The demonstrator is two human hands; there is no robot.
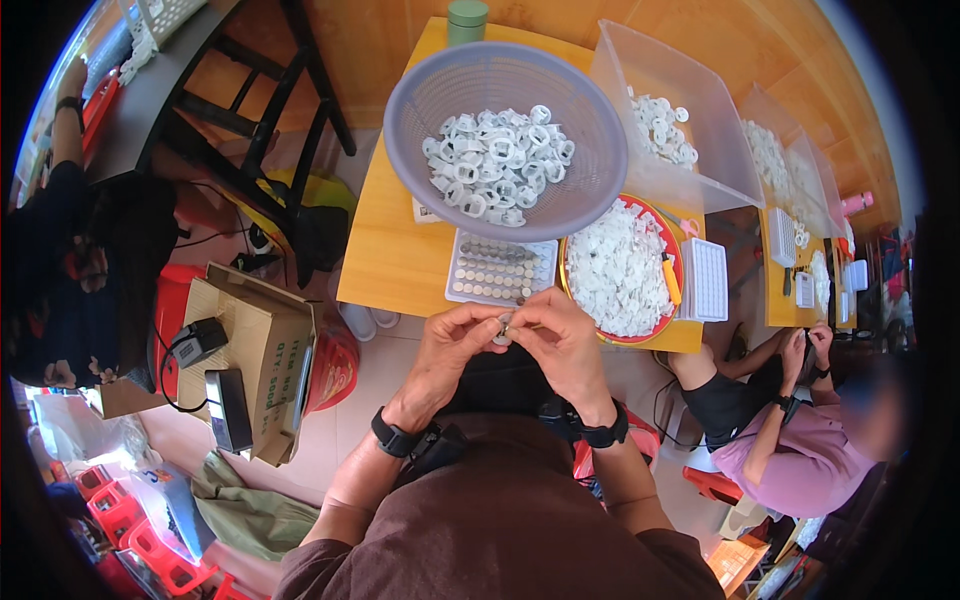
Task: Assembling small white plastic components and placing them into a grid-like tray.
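Just in front of the table's near edge, my left hand [452, 347] and my right hand [562, 345] meet, fingertips pinched together on a small round pale piece [502, 337]. Its details are too small to make out, and fingers cover part of it. Beyond my hands, a white tray [453, 291] holds rows of small round discs. Further back stands a grey-purple basket [405, 130] with many white plastic pieces [500, 165] in it. To the right, a red round tray [676, 255] is heaped with small clear-white parts [615, 270].
An orange-handled tool [671, 282] lies on the red tray's edge, beside white slotted trays [706, 282]. A clear bin [700, 140] stands behind. At left are a cardboard box [262, 370] and a black stool [265, 120]. Co-workers sit at right [800, 440] and far left [60, 280].
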